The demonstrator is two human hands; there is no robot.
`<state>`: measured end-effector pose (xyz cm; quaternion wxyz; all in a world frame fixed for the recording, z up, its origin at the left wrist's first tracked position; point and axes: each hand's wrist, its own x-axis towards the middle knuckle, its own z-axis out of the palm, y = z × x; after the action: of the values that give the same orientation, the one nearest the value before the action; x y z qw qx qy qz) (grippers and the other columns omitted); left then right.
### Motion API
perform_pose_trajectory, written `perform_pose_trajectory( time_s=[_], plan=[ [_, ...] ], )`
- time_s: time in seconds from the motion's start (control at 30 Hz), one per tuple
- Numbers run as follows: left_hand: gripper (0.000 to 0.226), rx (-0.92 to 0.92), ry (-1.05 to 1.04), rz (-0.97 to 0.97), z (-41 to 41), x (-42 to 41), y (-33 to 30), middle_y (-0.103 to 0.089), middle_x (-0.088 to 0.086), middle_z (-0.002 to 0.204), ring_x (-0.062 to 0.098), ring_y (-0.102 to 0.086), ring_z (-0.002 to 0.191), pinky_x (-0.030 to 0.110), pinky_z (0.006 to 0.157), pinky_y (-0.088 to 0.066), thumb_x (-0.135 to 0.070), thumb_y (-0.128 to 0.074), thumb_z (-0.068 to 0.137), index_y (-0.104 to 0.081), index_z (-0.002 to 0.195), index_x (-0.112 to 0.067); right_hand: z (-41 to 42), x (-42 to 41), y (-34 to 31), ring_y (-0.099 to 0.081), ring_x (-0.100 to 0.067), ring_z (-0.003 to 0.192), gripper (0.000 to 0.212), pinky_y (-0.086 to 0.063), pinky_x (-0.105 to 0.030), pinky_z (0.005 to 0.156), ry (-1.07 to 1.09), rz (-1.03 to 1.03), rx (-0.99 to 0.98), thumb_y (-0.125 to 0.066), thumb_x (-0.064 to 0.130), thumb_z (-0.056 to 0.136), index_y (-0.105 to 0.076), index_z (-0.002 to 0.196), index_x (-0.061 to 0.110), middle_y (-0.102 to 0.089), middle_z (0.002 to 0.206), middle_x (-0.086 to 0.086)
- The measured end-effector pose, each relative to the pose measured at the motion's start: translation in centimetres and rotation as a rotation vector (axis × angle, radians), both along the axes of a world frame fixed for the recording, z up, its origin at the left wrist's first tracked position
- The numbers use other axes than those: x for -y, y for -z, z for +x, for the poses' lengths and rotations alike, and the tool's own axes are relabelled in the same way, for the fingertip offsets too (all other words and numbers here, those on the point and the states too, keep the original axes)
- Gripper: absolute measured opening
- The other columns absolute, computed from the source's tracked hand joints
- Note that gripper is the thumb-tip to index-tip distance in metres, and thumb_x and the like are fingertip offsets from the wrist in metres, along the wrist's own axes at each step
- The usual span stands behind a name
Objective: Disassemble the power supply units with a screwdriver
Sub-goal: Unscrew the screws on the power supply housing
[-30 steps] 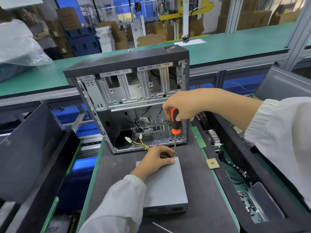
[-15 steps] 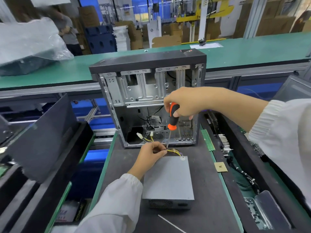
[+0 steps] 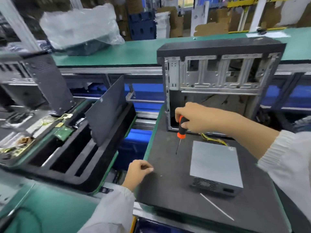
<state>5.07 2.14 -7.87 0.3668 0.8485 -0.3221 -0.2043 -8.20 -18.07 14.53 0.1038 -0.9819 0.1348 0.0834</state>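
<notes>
PSU (image 3: 215, 163) flat on dark mat (image 3: 168, 187), in front of open case (image 3: 217, 84); right hand (image 3: 193, 119) curled round screwdriver (image 3: 180, 130), tip down left of PSU, apart; left hand (image 3: 137, 172) at mat's left edge, fingers curled, pinch contents unclear.

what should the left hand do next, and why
Probably carry whatever it pinches off to the left and drop it. The left hand is curled, fingertips together, away from the power supply, while the right hand holds the screwdriver lifted off it.
</notes>
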Motion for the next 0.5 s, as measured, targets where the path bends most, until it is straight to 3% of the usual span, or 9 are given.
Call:
perform_pose_trajectory(
  time_s=[0.13,0.23,0.37,0.5],
  plan=[
    [0.005,0.025,-0.006,-0.061,-0.7,-1.2,2.3,-0.063,-0.007,0.075,0.007,-0.059,0.074,0.01,0.069,-0.041,-0.008,-0.078,0.08,-0.078,0.084,-0.009,0.0,-2.0,1.8,-0.052,-0.025,0.086,0.015,-0.048,-0.041,0.079,0.048,0.081,-0.014,-0.05,0.018,0.095,-0.051,0.11,0.022,-0.031,0.087,0.009],
    [0.008,0.037,0.058,-0.104,-1.4,-0.4,3.6,-0.062,-0.009,0.078,0.009,-0.059,0.076,0.013,0.07,-0.042,-0.011,-0.077,0.081,-0.078,0.087,-0.015,-0.5,-3.0,2.7,-0.052,-0.024,0.083,0.011,-0.044,-0.034,0.068,0.101,0.114,0.013,-0.049,0.021,0.097,-0.049,0.106,0.026,-0.032,0.089,0.009],
    [0.015,0.099,0.178,-0.088,-2.0,0.5,4.8,-0.054,-0.015,0.081,0.005,-0.055,0.078,0.013,0.074,-0.044,-0.02,-0.073,0.086,-0.077,0.1,-0.024,-1.7,-3.6,3.0,-0.051,-0.021,0.083,0.012,-0.045,-0.035,0.071,0.151,0.109,-0.004,-0.049,0.022,0.097,-0.049,0.109,0.025,-0.032,0.09,0.01],
    [0.022,0.125,0.221,-0.088,-1.8,0.6,5.2,-0.051,-0.016,0.083,0.004,-0.055,0.079,0.01,0.076,-0.043,-0.019,-0.073,0.086,-0.075,0.107,-0.024,-2.7,-4.0,3.0,-0.047,-0.014,0.081,0.013,-0.039,-0.028,0.065,0.189,0.093,-0.016,-0.049,0.022,0.097,-0.049,0.11,0.025,-0.033,0.092,0.007]
  ],
)
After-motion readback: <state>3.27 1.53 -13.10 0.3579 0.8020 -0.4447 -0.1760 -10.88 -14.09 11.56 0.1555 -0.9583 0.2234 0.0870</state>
